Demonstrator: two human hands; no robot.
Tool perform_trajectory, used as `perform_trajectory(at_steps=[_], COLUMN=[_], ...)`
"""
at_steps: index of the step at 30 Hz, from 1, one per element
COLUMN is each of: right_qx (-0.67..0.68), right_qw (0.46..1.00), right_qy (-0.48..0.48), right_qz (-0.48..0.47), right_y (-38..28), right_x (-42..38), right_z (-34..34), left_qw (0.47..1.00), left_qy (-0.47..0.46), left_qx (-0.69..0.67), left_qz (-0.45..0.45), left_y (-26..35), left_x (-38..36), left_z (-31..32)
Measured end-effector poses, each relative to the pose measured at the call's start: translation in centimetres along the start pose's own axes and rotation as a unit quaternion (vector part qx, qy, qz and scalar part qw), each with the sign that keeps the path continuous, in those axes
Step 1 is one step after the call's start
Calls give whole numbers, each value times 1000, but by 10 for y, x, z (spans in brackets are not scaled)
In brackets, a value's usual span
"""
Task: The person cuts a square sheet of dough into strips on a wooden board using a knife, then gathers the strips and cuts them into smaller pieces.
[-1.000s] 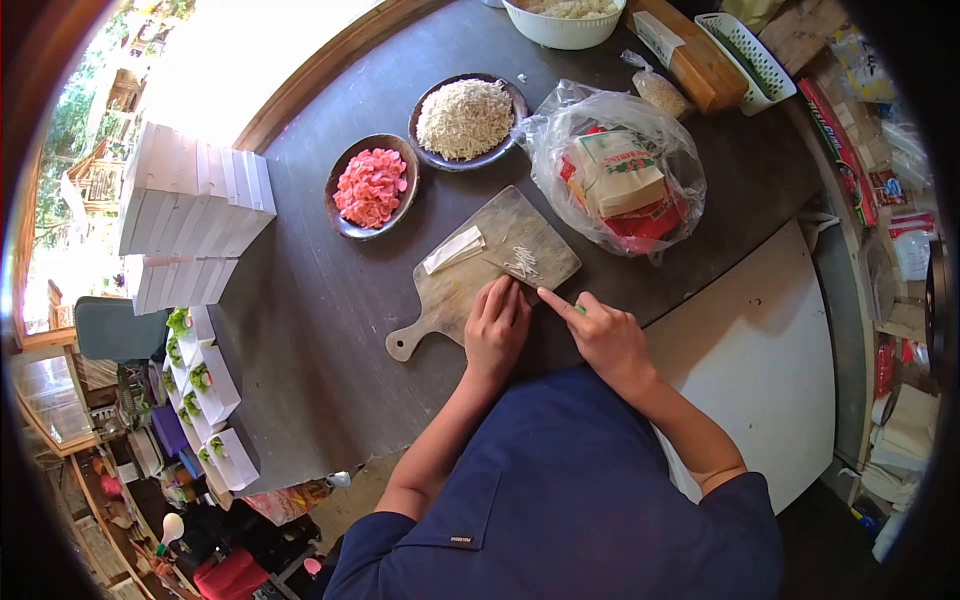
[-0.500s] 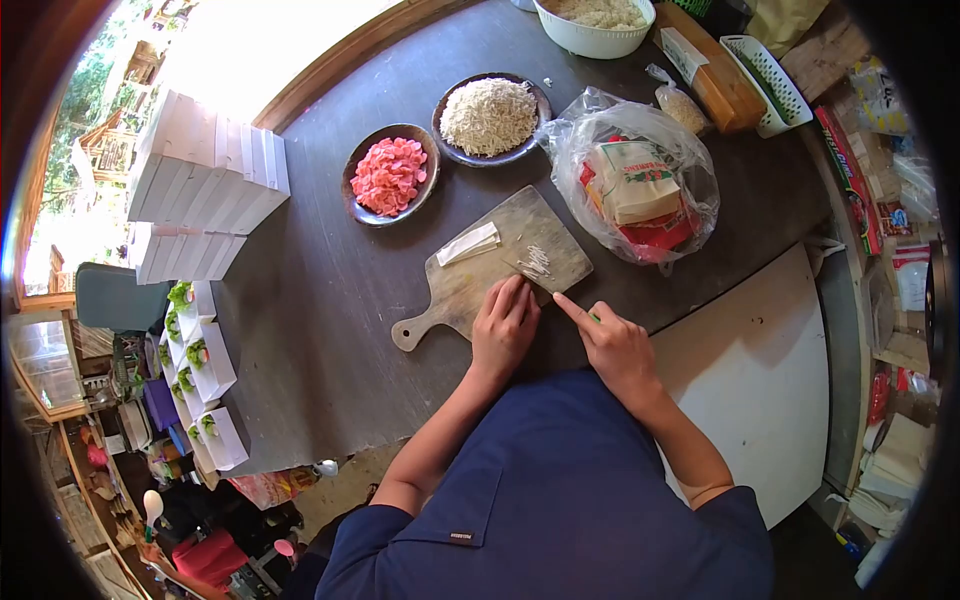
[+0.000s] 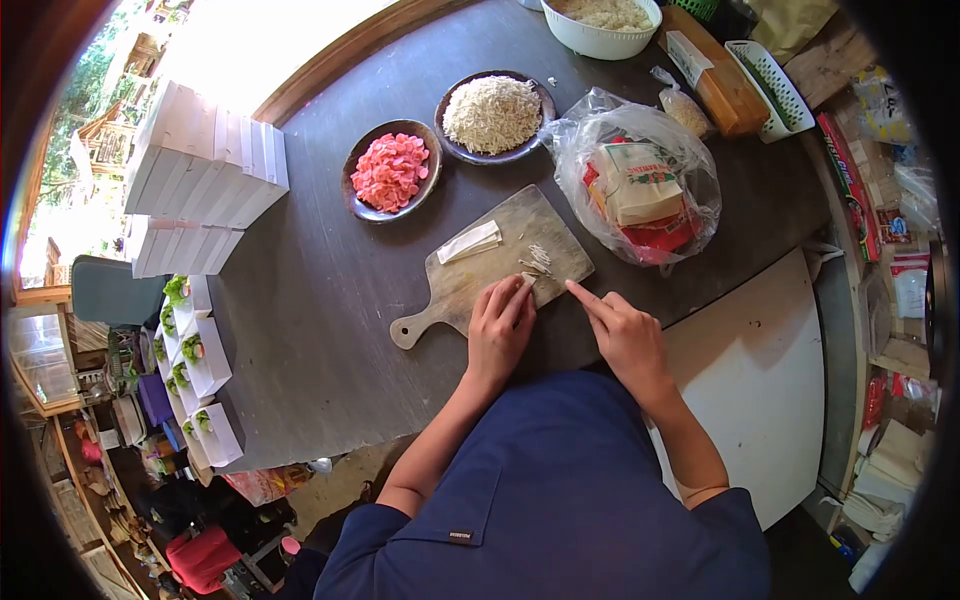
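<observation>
A wooden cutting board [image 3: 462, 290] with a handle lies before me on the dark table. Near its right edge, my left hand [image 3: 500, 325] is closed, fingertips pressed on a small pale piece [image 3: 527, 280] that they mostly hide. My right hand [image 3: 630, 345] is closed with its index finger stretched toward the board. It grips a small knife, mostly hidden by the fingers; its thin blade is hard to make out. Thin pale shreds [image 3: 539, 258] lie beyond my left fingertips. Folded pale strips [image 3: 470, 242] rest on the board's left part.
Behind the board stand a bowl of pink slices [image 3: 390, 172] and a bowl of pale shreds [image 3: 491, 114]. A plastic bag of packets [image 3: 640, 185] sits right of them. White boxes [image 3: 205, 180] are stacked at left, with lettuce-filled boxes [image 3: 208, 360] below. A white basin [image 3: 603, 38] stands farther back.
My right hand has moved slightly right, away from my left hand. My left fingers have shifted a little, showing the pale piece's end. The shreds lie nearly as before.
</observation>
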State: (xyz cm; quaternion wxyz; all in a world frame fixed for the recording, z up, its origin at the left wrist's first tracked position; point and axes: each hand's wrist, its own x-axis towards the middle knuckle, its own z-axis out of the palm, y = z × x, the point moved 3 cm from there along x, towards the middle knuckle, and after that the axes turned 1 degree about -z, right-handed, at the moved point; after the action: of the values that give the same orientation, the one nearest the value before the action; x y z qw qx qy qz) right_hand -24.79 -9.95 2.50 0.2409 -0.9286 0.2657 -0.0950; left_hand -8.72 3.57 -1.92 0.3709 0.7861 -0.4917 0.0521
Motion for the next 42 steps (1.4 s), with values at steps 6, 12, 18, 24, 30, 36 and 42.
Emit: perform_trajectory(at_steps=[6,12,18,24,30,36,42], right_qx=[32,-16,-30,-12,-28,-45,-83], right_qw=[999,999,998,998,998,996,994], right_qy=[-10,-33,-47,-54,-57,-75,-71], right_qz=[-20,-8,-5,-2,-6,-18,-23], right_y=[-3,-9,-15,-19,-21,-24,-30], right_x=[-9,-15,-21,-26,-26,-25,-27], right_z=[-8,-15,-12,-7,-12,-17,-17], left_qw=[1000,998,993,995,995,993,994], left_qy=[-7,-47,-111,-94,-89,-104,-100], left_qx=[8,13,27,23,32,46,49], left_qz=[-13,-25,-17,-15,-7,-10,-9], left_y=[-1,-3,-1,-3,-2,1,2], left_x=[4,7,3,-10,-12,-14,-11], left_z=[0,-3,-12,-17,-18,-17,-19])
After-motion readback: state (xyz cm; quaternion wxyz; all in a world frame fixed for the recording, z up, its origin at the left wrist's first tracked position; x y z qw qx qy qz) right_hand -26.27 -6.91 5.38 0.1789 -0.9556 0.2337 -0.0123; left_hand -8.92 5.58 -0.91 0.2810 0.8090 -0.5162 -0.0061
